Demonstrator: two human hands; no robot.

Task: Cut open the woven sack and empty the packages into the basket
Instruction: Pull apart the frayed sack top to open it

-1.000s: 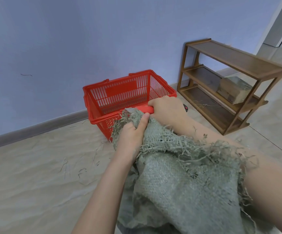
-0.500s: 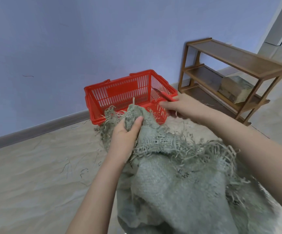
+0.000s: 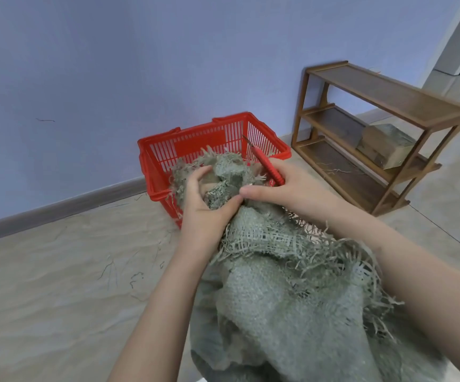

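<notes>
Grey-green woven sack [image 3: 292,285], frayed, bunched between both hands | left hand [image 3: 204,208] grips its neck | right hand [image 3: 292,191] holds red cutter [image 3: 267,166], blade bared, thumb on sack | basket [image 3: 153,175] just beyond hands | risk: blade snags loose weave, slips toward left fingers.

The person's left hand [image 3: 204,208] and right hand [image 3: 295,188] are bare, with nothing worn on the fingers or wrists that show. The left arm [image 3: 162,304] and the right arm [image 3: 416,271] are bare too, all the way to the picture's edge.
</notes>
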